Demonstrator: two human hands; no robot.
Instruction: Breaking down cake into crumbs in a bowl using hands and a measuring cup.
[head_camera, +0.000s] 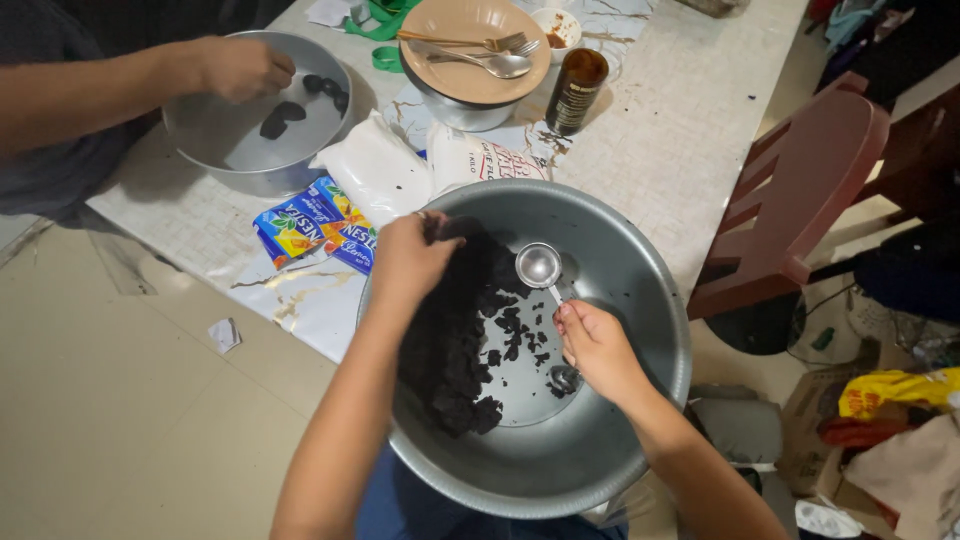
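A big grey metal basin (640, 300) sits in front of me at the table's near edge, with a heap of dark crumbly dough (450, 340) along its left side. My left hand (410, 262) reaches into the basin and pinches the dough at the top of the heap. My right hand (597, 345) holds the handle of a small round metal measuring spoon (539, 266), whose empty bowl points toward the far rim. Loose dark crumbs lie on the basin floor between the two hands.
Another person's hand (240, 66) rests on a second metal basin (200, 140) holding a few dark balls, far left. Blue packets (312, 226), white bags (380, 170), a tan bowl with a fork and spoon (475, 45) and a brown bottle (577, 90) crowd the table. A red chair (800, 190) stands right.
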